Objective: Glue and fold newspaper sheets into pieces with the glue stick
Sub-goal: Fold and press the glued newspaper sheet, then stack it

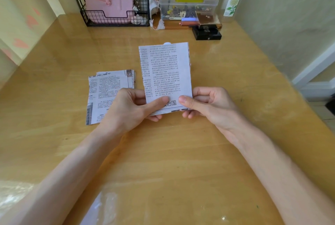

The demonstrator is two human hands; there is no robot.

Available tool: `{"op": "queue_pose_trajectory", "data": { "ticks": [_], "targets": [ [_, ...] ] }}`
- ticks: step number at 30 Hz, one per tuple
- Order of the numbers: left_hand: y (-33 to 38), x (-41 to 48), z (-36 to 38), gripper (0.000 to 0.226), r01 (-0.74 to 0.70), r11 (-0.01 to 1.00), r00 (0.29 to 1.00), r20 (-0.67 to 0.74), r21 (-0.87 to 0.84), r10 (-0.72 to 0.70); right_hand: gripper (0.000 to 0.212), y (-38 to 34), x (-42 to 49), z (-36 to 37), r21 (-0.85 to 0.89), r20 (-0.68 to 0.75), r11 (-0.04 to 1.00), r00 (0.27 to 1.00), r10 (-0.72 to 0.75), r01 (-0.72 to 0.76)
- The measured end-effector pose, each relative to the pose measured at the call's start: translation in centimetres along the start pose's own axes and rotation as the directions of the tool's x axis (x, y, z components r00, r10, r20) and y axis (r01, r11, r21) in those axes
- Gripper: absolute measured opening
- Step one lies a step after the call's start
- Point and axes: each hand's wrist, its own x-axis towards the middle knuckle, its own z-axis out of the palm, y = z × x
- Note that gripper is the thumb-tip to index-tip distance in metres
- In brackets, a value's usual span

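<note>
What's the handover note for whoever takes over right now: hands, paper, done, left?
Left hand: pinches the lower left edge of the folded newspaper piece.
Right hand: pinches its lower right edge.
The piece is held up off the wooden table, and layered edges show along its right side.
A stack of newspaper sheets lies on the table to the left, partly behind the left hand.
Glue stick: not clearly in view.
Done: the held piece looks folded.
Left: set it down and, judging by the stack, carry on. I cannot tell whether those sheets are finished or waiting.
</note>
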Motion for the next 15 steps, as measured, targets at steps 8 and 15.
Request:
{"op": "queue_pose_trajectory", "data": {
  "ticks": [8, 15],
  "targets": [
    [-0.29, 0.23, -0.09, 0.021, -0.027, 1.000, 0.999, -0.042, -0.005, 0.026, 0.022, 0.01, -0.10, 0.11, -0.001, -0.008, 1.000, 1.000, 0.015, -0.015],
    [-0.30, 0.24, -0.30, 0.017, -0.025, 1.000, 1.000, -0.003, 0.019, 0.025, 0.027, -0.12, -0.22, -0.02, 0.018, -0.002, 1.000, 1.000, 0.009, -0.009]
  ]
}}
